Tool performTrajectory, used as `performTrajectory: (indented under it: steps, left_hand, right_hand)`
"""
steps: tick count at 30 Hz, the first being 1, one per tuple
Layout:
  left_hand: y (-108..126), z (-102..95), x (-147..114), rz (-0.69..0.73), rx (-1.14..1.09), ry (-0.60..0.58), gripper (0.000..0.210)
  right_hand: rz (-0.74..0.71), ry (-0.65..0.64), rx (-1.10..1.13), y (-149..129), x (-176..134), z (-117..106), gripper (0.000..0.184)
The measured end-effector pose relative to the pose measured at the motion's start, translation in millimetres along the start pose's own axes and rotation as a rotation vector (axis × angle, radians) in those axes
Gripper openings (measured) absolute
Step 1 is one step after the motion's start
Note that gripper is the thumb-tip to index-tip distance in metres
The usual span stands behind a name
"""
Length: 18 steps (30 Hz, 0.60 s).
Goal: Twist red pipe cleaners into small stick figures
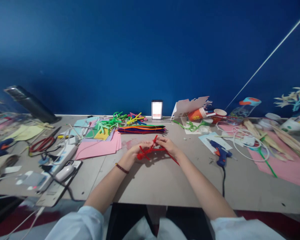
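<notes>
Red pipe cleaners [145, 152], bent and twisted into a small figure-like shape, are held just above the middle of the table. My left hand [142, 146] grips the shape's left part, its fingers pinched together. From the other side, my right hand [167, 146] pinches the red pipe cleaner too, and a loose red end slants down past the palm. Fingertips of both hands meet near a short upright red end. Behind them lies a bundle of coloured pipe cleaners [142, 129] in orange, purple, red and black.
Pink paper sheets [97, 146] and green twisted pipe cleaners [112, 122] lie at left, near a power strip [67, 150] and scissors [43, 144]. A phone [157, 110] stands against the wall. A blue glue gun [220, 153] and paper cups [198, 114] are at right.
</notes>
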State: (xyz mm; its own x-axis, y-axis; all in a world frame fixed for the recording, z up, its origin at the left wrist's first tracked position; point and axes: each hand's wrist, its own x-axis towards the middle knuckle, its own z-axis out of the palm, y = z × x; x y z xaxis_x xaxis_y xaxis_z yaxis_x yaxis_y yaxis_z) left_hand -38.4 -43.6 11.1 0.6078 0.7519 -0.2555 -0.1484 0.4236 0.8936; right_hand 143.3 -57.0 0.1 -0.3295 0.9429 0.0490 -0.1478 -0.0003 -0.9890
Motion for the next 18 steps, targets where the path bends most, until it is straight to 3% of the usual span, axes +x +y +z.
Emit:
performTrajectory:
  steps: [4, 7, 13, 16, 18]
  left_hand:
    - [-4, -1.3, 1, -0.028, -0.010, -0.137, 0.029]
    - [-5, 0.3, 1, -0.028, -0.052, -0.110, 0.027]
    - [-4, -1.0, 10, -0.009, -0.119, 0.130, 0.034]
    - [-4, -6.4, 14, 0.169, -0.050, 0.349, 0.040]
    - [-4, -7.1, 12, 0.297, 0.121, 0.527, 0.041]
  right_hand:
    - [0.032, -0.050, 0.128, 2, -2, 6, 0.022]
    - [0.058, -0.007, 0.218, 4, -1, 9, 0.023]
    - [0.090, 0.246, 0.336, 13, 7, 11, 0.034]
    - [0.073, 0.316, 0.331, 16, 11, 9, 0.038]
    - [0.069, 0.367, 0.332, 17, 12, 8, 0.040]
